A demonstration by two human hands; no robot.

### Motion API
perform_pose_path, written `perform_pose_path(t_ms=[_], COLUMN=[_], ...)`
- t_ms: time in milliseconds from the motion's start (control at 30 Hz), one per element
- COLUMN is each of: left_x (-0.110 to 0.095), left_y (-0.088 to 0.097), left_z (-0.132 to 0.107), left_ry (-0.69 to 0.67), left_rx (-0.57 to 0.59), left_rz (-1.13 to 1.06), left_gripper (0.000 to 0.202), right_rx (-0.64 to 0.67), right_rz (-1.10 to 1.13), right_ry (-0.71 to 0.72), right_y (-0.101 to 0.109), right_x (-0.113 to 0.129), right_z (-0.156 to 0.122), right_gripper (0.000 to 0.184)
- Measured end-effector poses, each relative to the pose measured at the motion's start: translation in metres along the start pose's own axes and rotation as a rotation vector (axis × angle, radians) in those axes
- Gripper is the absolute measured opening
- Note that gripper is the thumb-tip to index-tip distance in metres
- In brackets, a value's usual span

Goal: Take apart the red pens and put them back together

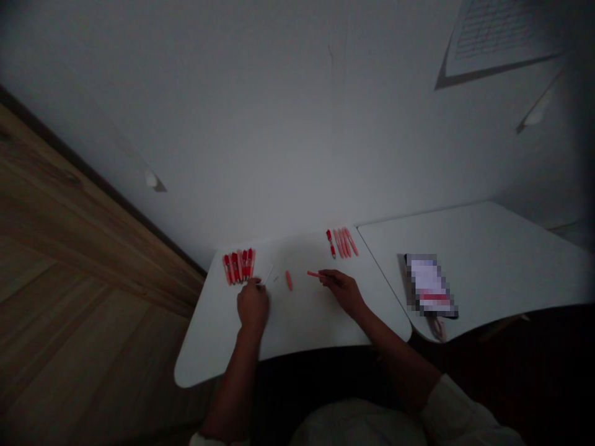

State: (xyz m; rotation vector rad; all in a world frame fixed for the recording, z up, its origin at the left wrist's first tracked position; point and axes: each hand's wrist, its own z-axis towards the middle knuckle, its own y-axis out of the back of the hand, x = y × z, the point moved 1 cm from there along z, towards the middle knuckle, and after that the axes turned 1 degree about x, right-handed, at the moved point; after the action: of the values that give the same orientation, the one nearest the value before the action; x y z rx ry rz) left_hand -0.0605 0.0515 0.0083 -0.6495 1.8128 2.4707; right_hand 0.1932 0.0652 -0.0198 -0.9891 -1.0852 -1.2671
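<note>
My right hand pinches a short pink pen barrel piece above the white table, its end pointing left. My left hand is closed at the lower ends of a row of red and pink pens; what its fingers hold, if anything, is hidden. Just right of it, a thin white ink refill lies slanted, its lower end close to the fingers. A tiny spring-like piece is beside the refill. Between my hands lies another pink pen barrel part.
Toward the wall, several pink barrels lie beside one red pen piece. On the adjoining table at right is a phone with a blurred screen and a cable. The wall borders the white table at the back.
</note>
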Motion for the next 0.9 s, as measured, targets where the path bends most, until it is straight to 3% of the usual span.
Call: perform_pose_path(t_ms=[200,333,433,733,900], left_x=[-0.005,-0.002,0.000,-0.008,-0.007], left_y=[0.000,-0.004,-0.005,-0.005,-0.005], left_z=[-0.011,-0.019,-0.021,-0.023,-0.026], left_ry=[0.001,-0.079,-0.149,-0.415,-0.469], left_rx=[-0.056,-0.250,-0.314,-0.174,-0.128], left_rz=[0.105,-0.068,-0.208,-0.375,-0.380], left_gripper=[0.028,0.032,0.030,0.017,0.018], right_rx=[0.019,0.034,0.047,0.077,0.100], right_rz=[-0.006,-0.007,0.000,-0.012,-0.024], right_ry=[-0.005,-0.002,-0.012,-0.019,-0.015], right_y=[-0.002,-0.003,-0.003,-0.002,-0.002], right_x=[0.000,0.001,0.001,0.001,0.001], right_z=[0.000,0.000,0.000,-0.001,-0.001], right_gripper=[0.026,0.026,0.025,0.023,0.023])
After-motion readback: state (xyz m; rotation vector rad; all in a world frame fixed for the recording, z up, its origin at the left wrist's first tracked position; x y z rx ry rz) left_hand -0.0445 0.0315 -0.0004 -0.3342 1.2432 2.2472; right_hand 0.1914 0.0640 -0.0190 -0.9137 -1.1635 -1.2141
